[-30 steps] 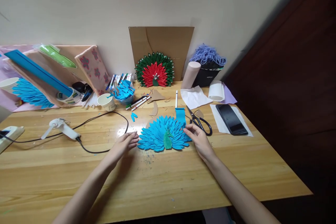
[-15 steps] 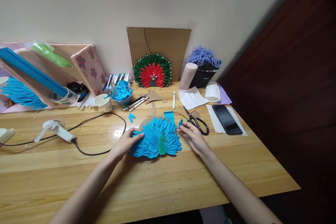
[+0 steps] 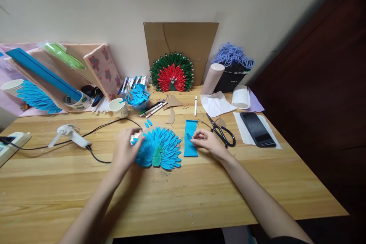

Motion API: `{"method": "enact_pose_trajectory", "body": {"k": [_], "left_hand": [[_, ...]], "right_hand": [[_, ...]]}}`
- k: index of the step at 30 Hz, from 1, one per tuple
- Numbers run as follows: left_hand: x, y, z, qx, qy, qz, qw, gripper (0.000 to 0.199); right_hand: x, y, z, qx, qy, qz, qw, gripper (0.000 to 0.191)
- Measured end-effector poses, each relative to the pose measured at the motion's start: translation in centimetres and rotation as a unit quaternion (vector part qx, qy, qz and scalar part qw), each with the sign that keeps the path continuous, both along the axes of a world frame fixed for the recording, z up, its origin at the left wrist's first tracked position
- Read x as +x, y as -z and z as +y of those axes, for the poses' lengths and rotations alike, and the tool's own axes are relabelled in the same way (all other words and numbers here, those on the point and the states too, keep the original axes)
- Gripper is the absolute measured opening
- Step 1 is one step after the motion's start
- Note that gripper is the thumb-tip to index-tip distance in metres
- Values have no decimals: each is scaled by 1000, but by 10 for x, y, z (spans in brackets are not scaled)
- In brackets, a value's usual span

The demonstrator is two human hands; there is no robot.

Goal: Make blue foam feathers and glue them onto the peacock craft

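Note:
A blue paper peacock with a green body lies on the wooden table. My left hand, smeared by motion, is at its left edge, and its grip cannot be made out. To the right, my right hand pinches a small blue paper piece over a blue paper strip. Black-handled scissors lie just beyond that hand. Two small blue pieces rest behind the peacock.
A white glue gun and its black cord lie at left. Behind are a paper cup, a bowl of blue strips, markers and a red-green peacock. A phone lies at right.
The peacock has shifted left, showing more of the blue strip. My left hand has come off its feathers and risen slightly. My right hand still holds the small blue piece. The view has shifted.

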State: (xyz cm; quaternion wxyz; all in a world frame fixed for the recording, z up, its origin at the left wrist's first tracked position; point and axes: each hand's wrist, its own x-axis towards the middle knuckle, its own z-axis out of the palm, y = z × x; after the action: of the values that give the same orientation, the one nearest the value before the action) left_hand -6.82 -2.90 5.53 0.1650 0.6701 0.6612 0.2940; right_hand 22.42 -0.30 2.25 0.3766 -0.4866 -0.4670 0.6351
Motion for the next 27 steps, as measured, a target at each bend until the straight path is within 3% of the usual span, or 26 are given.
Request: {"method": "enact_pose_trajectory", "body": {"k": [3,5,8,11,16,19,23,27], "left_hand": [[43,3,-5,-19,158,35,987,19],[67,8,-6,-28,198,64,978,17],[83,15,-4,-20,198,108,974,13],[85,19,-2,-8,204,125,971,10],[83,20,-4,0,233,123,965,13],[85,20,-4,0,230,128,965,13],[88,22,-2,-14,217,131,967,11],[87,22,1,-34,224,112,967,11]], "right_hand": [[-6,3,-6,-4,-9,7,1000,36],[-10,5,-11,3,-17,7,1000,34],[-16,6,-19,26,-52,0,998,28],[-14,8,-23,65,-85,-50,993,22],[8,9,-11,170,-30,-173,970,15],[15,9,-6,179,-6,-187,966,14],[7,7,-12,183,-21,-178,967,13],[-2,8,-16,138,-35,-133,981,20]]}}
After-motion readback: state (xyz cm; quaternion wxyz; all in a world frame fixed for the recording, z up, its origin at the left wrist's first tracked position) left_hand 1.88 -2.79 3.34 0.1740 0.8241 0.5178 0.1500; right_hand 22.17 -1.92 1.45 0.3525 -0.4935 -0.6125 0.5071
